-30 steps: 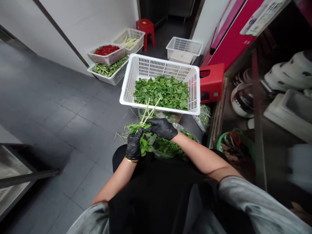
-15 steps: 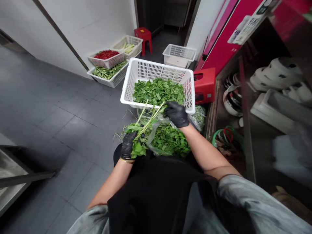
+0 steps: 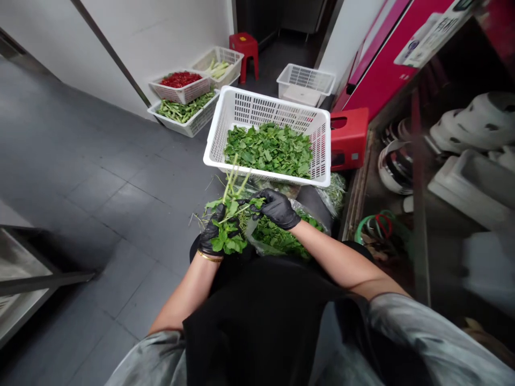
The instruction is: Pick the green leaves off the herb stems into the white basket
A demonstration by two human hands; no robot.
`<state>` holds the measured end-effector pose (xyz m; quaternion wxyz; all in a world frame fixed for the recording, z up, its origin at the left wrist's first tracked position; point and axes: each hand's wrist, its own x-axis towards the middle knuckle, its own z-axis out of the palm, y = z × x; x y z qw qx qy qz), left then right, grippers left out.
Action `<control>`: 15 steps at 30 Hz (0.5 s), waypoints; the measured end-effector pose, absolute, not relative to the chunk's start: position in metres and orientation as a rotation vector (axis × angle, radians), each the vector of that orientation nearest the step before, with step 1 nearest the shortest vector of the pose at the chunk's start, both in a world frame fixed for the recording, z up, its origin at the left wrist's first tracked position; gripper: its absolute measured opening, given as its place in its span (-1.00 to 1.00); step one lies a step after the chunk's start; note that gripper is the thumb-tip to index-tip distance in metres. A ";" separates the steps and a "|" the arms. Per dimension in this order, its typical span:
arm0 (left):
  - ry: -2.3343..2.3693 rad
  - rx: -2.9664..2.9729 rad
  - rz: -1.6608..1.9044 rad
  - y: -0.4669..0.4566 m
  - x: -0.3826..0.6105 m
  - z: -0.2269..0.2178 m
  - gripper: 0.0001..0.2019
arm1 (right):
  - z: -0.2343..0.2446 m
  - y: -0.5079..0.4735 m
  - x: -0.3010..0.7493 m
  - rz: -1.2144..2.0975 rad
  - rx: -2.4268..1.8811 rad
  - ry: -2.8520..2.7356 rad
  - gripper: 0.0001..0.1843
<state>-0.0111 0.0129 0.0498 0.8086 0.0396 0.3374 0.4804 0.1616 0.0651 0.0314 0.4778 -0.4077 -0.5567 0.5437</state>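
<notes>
My left hand (image 3: 211, 230), in a black glove, is closed round several leafy green stems (image 3: 230, 195) whose bare ends point up and away. Leaves hang over its fingers. My right hand (image 3: 277, 208), gloved in black too, pinches leaves (image 3: 257, 202) on the right side of that bunch; its fingertips are partly hidden. Just beyond both hands is a white slotted basket (image 3: 267, 176) holding a layer of loose green leaves (image 3: 269, 149). Below my right hand, a clear plastic bag (image 3: 257, 245) lies open around more leafy greens (image 3: 277, 237).
Baskets of red chillies (image 3: 181, 80), green beans (image 3: 181, 111) and pale vegetable pieces (image 3: 219, 69) stand along the wall near a red stool (image 3: 244, 51). Right of the white basket is another red stool (image 3: 349, 136). A metal shelf post (image 3: 420, 214) runs close to my right arm.
My right hand has drawn back from the basket's near rim toward my left hand and now pinches leaves on the bunch. My left hand keeps its grip on the stems.
</notes>
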 end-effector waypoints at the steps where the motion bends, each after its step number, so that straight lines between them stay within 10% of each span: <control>1: 0.748 0.104 0.996 0.012 -0.013 0.051 -0.70 | 0.030 0.067 0.166 1.232 -1.023 -1.470 -0.75; 15: 0.925 0.351 1.143 0.026 -0.024 0.038 -0.67 | 0.036 0.099 0.172 0.452 -1.395 -2.484 -0.80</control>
